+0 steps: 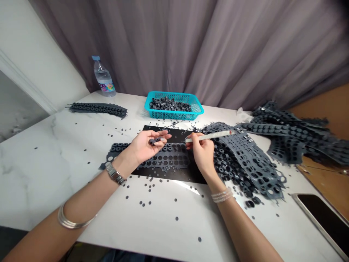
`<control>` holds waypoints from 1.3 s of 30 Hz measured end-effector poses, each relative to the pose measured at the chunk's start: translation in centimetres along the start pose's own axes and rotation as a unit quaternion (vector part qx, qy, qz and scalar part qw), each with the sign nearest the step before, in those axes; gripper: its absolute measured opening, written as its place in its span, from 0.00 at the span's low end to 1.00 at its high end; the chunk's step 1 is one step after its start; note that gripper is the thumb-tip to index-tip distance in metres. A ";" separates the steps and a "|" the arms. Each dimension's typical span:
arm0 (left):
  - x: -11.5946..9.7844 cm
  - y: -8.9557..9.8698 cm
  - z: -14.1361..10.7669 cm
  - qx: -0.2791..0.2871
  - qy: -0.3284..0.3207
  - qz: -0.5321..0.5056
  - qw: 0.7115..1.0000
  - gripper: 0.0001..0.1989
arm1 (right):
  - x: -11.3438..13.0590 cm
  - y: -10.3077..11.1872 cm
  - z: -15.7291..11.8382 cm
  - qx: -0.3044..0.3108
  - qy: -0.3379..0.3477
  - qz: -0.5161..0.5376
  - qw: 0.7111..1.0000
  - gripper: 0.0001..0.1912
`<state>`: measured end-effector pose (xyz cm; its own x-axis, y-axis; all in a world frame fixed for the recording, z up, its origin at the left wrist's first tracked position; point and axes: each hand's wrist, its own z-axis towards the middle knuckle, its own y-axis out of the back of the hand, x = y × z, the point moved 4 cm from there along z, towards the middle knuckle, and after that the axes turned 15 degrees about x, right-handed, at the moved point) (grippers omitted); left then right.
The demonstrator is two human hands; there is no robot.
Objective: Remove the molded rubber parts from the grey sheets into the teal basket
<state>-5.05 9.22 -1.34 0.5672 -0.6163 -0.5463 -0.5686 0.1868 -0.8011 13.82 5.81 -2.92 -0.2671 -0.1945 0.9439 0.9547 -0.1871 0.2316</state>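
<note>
Palm turned up, my left hand [147, 145] holds a few small black rubber rings [155, 140] in its curled fingers. Beneath it a grey rubber sheet [174, 158] with rows of round holes lies on a black board [169, 176]; rings still sit in the sheet's left end. My right hand [200, 147] is closed round a white stick [216, 135] with a reddish end, over the sheet's right end. To the right of that hand, loose black rings [225, 165] are piled beside punched-out grey sheets [251, 160].
A turquoise basket [174, 115] full of rings stands behind the board. A water bottle [105, 80] and a ringed strip [98, 108] are at the back left. More sheets [297, 134] lie at the right, with a phone [321, 218] nearer. Small discs are scattered about.
</note>
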 end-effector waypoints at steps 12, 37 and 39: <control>1.5 -0.5 0.2 0.081 0.006 0.097 0.992 0.14 | 4.6 -0.6 -1.5 0.155 0.101 -0.070 0.980 0.12; 2.9 -1.8 -0.2 0.158 0.000 0.122 0.980 0.14 | 4.8 -1.3 -2.1 0.123 0.208 -0.076 0.968 0.16; 2.7 -1.3 0.0 0.134 -0.007 0.125 0.983 0.16 | 4.9 -1.1 -2.1 0.123 0.213 -0.074 0.967 0.17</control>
<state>-2.76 7.24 -1.74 0.4385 -0.5153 -0.7363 -0.5150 0.5274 -0.6758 11.16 3.08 0.91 -0.3840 -0.5709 0.7257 0.8900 -0.0195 0.4556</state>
